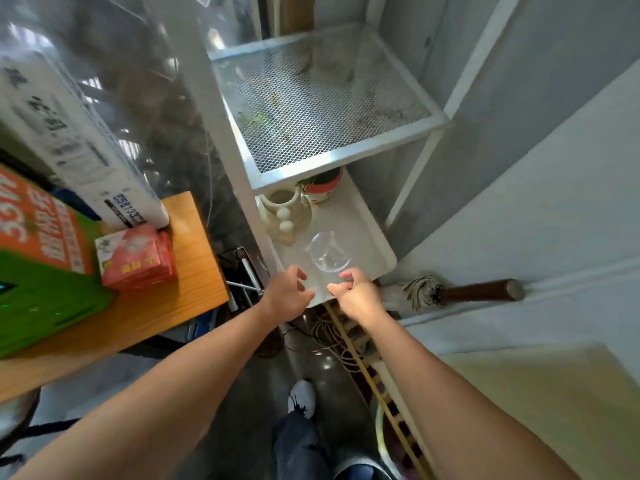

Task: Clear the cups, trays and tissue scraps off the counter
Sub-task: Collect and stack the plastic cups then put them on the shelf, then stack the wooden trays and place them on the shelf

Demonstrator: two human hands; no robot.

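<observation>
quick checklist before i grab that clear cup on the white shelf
1. Clear plastic cup upright, open end up, on the white tray shelf: ok.
2. Cup looks empty: cannot tell for sure, it is transparent and slightly blurred.
3. Left hand free, fingers spread, nothing in its grip: ok.
4. Right hand free, fingers loosely curled, not yet touching the cup: ok.
5. Path from both hands to the cup unobstructed: ok.
6. Cream ceramic vase stands close behind-left of the cup, apart from it; risk of a knock when lifting: not ok, go carefully.
</observation>
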